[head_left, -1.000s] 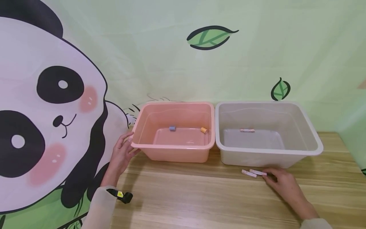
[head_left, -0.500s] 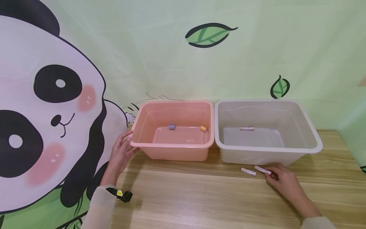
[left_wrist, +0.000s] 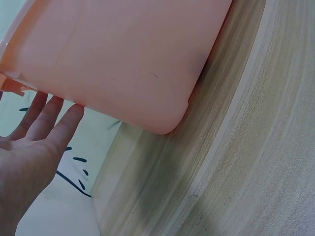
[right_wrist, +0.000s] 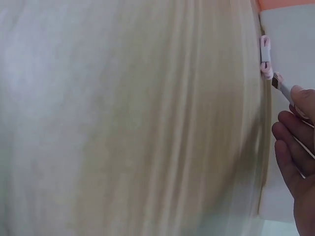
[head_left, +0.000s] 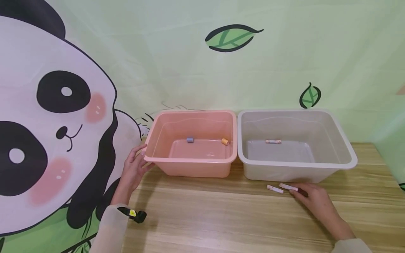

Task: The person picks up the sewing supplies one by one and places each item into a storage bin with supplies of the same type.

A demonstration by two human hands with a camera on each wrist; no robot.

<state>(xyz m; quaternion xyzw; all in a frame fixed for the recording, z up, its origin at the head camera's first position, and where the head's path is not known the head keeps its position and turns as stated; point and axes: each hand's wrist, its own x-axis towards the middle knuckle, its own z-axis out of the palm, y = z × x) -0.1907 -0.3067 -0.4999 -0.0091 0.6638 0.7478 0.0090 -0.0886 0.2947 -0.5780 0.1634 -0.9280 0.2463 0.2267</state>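
Note:
My right hand [head_left: 316, 200] pinches one end of a small folded pink strip with a pale band round its middle [head_left: 288, 187], before the grey bin's [head_left: 284, 172] front wall. In the right wrist view the strip [right_wrist: 284, 91] points out from thumb and fingers. A second such folded strip [head_left: 275, 189] lies on the table just left of it. At the pink bin's [head_left: 193, 168] left end, my left hand [head_left: 134, 170] touches the rim. In the left wrist view straight fingertips [left_wrist: 75, 112] rest against the bin's outer side.
Inside the pink bin lie a small blue roll [head_left: 190, 140] and a small yellow roll [head_left: 225, 142]. One more folded strip [head_left: 273, 141] lies in the grey bin. Both bins stand side by side on the wooden table [head_left: 221, 218], before a panda-printed cloth [head_left: 177, 63].
The pinched strip has come away from the one beside it, moving slightly right and toward the grey bin, then a touch back left. The left hand keeps its place at the pink bin.

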